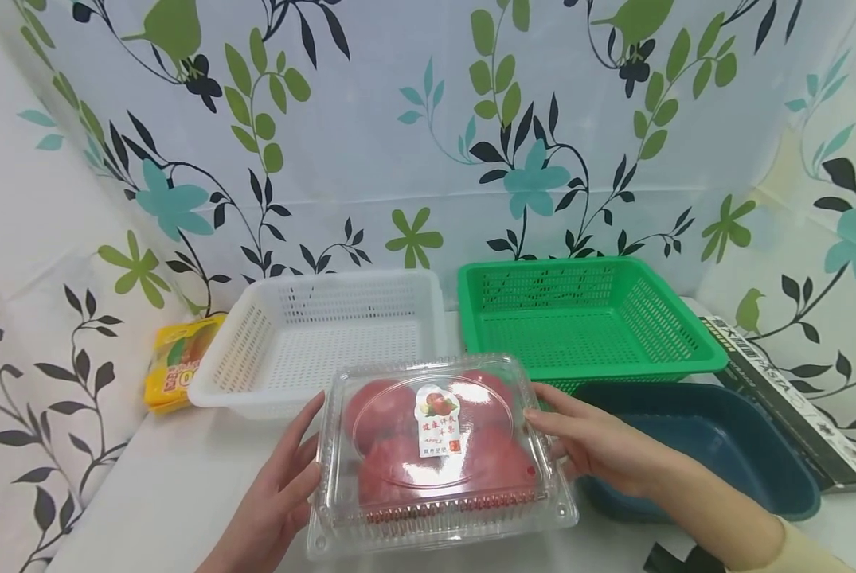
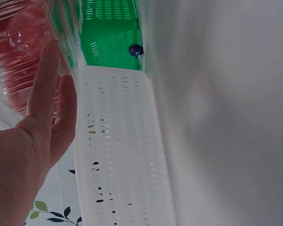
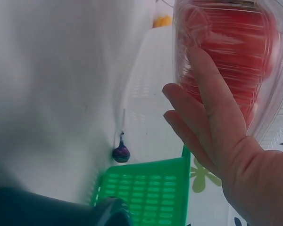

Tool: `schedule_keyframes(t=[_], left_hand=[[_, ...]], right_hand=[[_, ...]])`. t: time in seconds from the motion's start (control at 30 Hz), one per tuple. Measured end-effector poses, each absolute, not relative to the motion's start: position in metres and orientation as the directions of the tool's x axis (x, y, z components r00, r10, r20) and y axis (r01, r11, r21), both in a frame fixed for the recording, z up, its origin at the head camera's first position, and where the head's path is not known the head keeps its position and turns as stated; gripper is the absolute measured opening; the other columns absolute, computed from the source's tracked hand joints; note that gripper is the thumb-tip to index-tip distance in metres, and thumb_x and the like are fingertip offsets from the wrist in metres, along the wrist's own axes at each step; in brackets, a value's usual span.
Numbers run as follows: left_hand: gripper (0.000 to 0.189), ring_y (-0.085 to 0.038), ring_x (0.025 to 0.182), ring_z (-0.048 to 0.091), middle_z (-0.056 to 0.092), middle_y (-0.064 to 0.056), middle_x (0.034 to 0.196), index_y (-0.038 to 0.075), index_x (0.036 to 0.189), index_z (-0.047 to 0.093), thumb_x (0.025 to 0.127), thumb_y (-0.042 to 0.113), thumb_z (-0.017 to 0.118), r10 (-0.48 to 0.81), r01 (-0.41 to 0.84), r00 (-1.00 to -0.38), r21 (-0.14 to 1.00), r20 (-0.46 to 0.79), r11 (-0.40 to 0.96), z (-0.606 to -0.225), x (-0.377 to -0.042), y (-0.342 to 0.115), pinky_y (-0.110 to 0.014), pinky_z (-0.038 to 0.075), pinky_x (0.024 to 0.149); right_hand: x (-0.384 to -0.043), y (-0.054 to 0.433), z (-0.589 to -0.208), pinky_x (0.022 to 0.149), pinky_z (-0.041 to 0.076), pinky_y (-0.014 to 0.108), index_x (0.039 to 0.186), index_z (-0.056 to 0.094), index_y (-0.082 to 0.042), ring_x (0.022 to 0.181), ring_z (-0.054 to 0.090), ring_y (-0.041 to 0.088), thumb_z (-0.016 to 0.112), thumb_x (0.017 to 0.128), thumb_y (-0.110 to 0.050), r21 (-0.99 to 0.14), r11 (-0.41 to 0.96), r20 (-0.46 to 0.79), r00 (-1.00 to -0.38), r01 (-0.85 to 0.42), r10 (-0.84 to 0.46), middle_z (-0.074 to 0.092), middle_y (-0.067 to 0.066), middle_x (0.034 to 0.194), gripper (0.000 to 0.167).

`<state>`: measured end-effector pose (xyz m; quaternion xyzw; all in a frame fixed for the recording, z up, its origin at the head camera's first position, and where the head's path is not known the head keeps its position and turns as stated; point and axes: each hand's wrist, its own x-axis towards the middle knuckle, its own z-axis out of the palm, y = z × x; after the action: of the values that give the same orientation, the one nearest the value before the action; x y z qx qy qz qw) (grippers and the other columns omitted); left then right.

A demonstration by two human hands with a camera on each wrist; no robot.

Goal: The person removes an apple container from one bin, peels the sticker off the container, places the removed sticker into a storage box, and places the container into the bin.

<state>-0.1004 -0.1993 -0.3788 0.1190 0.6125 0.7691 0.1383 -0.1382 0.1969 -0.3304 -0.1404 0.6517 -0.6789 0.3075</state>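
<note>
A clear plastic clamshell box of red apples (image 1: 438,469) is tilted toward me in the head view, a white fruit label on its lid. My left hand (image 1: 277,489) holds its left side, fingers along the wall. On the opposite side my right hand (image 1: 592,442) grips the edge, thumb over the lid and fingers lower down. From the left wrist, the left hand (image 2: 42,113) shows long fingers against the ribbed plastic. The right wrist view has the right hand (image 3: 217,113) with fingertips spread on the box (image 3: 231,52).
Behind the box stand a white basket (image 1: 349,334) and a green basket (image 1: 542,318). A dark blue tub (image 1: 693,422) sits at right, beside a long black printed box (image 1: 793,390). A yellow packet (image 1: 177,362) lies far left. A purple lollipop (image 3: 121,154) lies near the baskets.
</note>
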Motion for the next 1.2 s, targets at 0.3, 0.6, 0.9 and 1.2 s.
schedule_keyframes(t=[0.3, 0.6, 0.9, 1.2], left_hand=[[0.067, -0.022, 0.133, 0.048, 0.011, -0.023, 0.165, 0.037, 0.161, 0.011, 0.107, 0.024, 0.049, 0.416, -0.135, -0.908, 0.972, -0.044, -0.193, -0.390, -0.099, -0.205, -0.056, 0.052, 0.092], [0.071, -0.032, 0.137, 0.044, 0.005, -0.028, 0.164, 0.033, 0.162, 0.006, 0.107, 0.024, 0.050, 0.451, -0.172, -0.889, 0.969, -0.076, -0.177, -0.397, -0.099, -0.204, -0.060, 0.052, 0.091], [0.071, -0.032, 0.135, 0.046, 0.002, -0.027, 0.165, 0.030, 0.163, -0.001, 0.109, 0.028, 0.045, 0.485, -0.275, -0.857, 0.951, -0.176, -0.142, -0.398, -0.104, -0.204, -0.056, 0.052, 0.094], [0.073, -0.033, 0.137, 0.045, 0.004, -0.024, 0.165, 0.033, 0.163, -0.002, 0.109, 0.025, 0.048, 0.487, -0.318, -0.843, 0.942, -0.229, -0.109, -0.400, -0.112, -0.201, -0.052, 0.050, 0.098]], right_hand=[[-0.133, 0.195, -0.341, 0.082, 0.059, 0.046, 0.161, 0.000, -0.003, 0.099, 0.070, 0.030, 0.048, 0.106, -0.033, -0.960, 0.059, -0.255, -0.773, 0.272, -0.581, 0.064, 0.013, 0.118, 0.078], [-0.130, 0.196, -0.349, 0.083, 0.058, 0.045, 0.161, 0.001, -0.004, 0.098, 0.069, 0.029, 0.048, 0.107, -0.033, -0.944, 0.048, -0.292, -0.763, 0.325, -0.576, 0.065, 0.012, 0.118, 0.078], [-0.129, 0.189, -0.356, 0.079, 0.060, 0.044, 0.161, 0.008, -0.002, 0.098, 0.069, 0.029, 0.052, 0.105, -0.034, -0.926, 0.043, -0.339, -0.771, 0.376, -0.539, 0.066, 0.013, 0.116, 0.078], [-0.132, 0.182, -0.364, 0.079, 0.059, 0.045, 0.159, 0.010, 0.004, 0.099, 0.067, 0.026, 0.051, 0.106, -0.034, -0.924, 0.064, -0.356, -0.789, 0.376, -0.501, 0.066, 0.011, 0.113, 0.077]])
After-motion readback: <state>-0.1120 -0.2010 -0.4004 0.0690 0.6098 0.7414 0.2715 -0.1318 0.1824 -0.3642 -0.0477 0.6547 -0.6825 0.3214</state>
